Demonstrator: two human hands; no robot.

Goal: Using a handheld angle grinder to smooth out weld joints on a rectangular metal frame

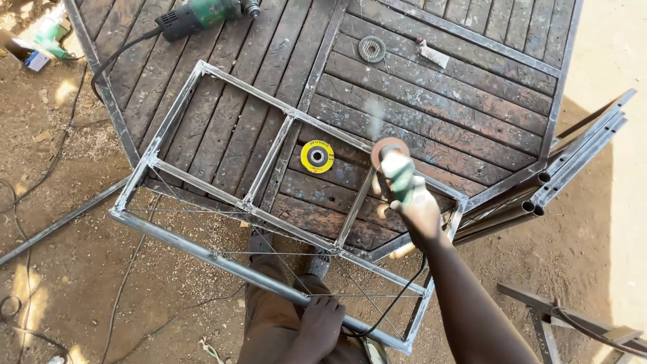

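Observation:
My right hand [419, 210] grips a green angle grinder [397, 174] whose round disc [389, 149] meets the top bar of a welded steel tube frame [202, 180]. The frame leans on the edge of a slatted octagonal metal worktable [431, 101] and has thin rods crossing its lower part. My left hand [321, 323] rests on the frame's lower bar close to my body. A black cable [397, 296] runs from the grinder down past my arm.
A yellow cutting disc [317, 156] lies on the table inside the frame. A second green grinder [202, 15] and a wire wheel [372, 48] lie at the far side. Steel tubes [559, 178] lean at the right. A metal stand [573, 323] is at the lower right; the ground is dirt.

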